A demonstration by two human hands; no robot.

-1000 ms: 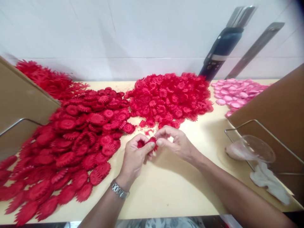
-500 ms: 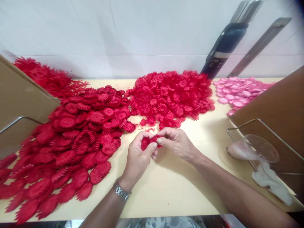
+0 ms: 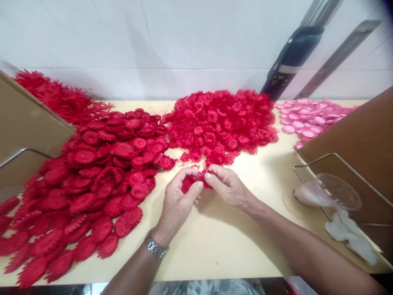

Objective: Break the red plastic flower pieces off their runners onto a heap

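Between my two hands, over the middle of the table, is a red scalloped flower piece [image 3: 205,179] with its petals fanned toward the right. My left hand [image 3: 178,200], with a metal watch on the wrist, is closed on red flower layers, thumb on top. My right hand [image 3: 231,188] pinches the petals at the right edge between thumb and fingers. Just behind the hands lies a heap of small red fringed flowers [image 3: 219,123]. Larger dark red flower discs [image 3: 87,172] are piled to the left of my left hand. How many layers I hold is hidden by the fingers.
Cardboard boxes stand at the left [image 3: 27,131] and right [image 3: 353,143]. Pink discs [image 3: 310,116] and long red cut strips [image 3: 58,98] lie at the back. At the right are a wire stand [image 3: 334,155], a clear plastic cup [image 3: 322,194] and a crumpled tissue [image 3: 350,235].
More of the petals now show spread out at my right fingertips. My hands have barely moved, and the view has shifted slightly.
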